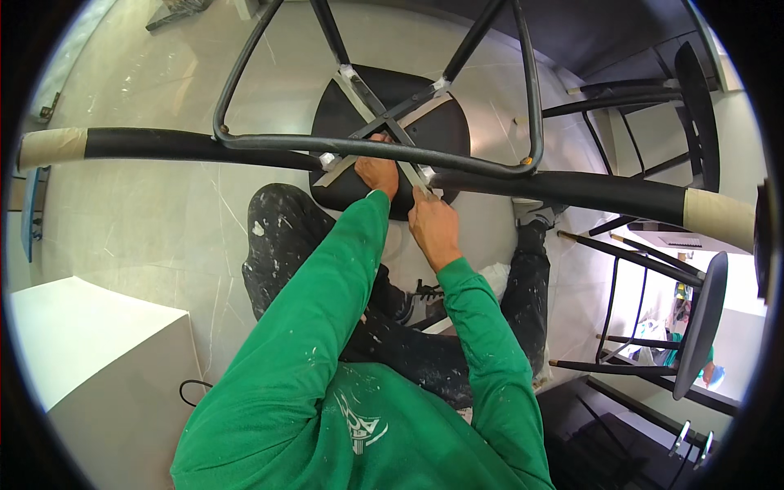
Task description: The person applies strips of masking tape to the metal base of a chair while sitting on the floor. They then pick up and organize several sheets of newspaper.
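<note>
A worker's left hand (377, 173) curls near an upturned stool's (390, 120) centre; half-closed right hand (435, 224) touches near-right pale strip (413, 175), both grips unclear.

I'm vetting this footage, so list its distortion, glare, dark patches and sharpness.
Head view: black fisheye rim at the corners; white box nearly washed out on top; right background glaring in places; lower right mostly dark; left hand and right hand reasonably sharp.

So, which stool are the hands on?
The upturned stool straight ahead, crossed bars showing: left hand and right hand both touch it. The stools at right are untouched.
</note>
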Demonstrator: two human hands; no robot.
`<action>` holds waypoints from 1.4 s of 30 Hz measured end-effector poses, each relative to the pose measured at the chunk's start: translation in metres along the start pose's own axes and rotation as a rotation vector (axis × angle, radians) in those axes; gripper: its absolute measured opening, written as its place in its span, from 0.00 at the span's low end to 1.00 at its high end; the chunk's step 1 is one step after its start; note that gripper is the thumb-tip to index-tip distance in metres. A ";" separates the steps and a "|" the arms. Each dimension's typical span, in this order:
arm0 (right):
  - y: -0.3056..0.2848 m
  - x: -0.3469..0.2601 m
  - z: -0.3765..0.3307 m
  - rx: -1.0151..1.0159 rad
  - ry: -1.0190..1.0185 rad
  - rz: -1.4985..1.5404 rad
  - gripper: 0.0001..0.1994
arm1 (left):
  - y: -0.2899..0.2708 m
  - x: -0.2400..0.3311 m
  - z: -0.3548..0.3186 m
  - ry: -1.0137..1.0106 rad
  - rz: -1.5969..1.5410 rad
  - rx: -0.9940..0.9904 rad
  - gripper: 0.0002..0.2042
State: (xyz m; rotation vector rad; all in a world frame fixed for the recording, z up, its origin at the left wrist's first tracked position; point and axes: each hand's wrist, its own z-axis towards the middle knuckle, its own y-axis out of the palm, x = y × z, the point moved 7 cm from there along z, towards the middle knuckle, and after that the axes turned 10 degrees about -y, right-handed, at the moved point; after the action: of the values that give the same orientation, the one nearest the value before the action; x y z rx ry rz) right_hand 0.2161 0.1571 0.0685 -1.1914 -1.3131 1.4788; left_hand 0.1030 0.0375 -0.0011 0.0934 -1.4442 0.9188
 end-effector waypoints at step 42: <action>0.012 0.017 -0.005 -0.163 0.108 -0.051 0.23 | 0.008 0.001 0.000 0.471 0.355 -0.412 0.21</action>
State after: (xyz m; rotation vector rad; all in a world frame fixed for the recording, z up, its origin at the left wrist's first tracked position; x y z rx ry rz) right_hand 0.2172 0.1736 0.0543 -1.3134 -1.4001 1.2732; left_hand 0.0984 0.0436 -0.0041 -0.6630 -1.1911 0.8340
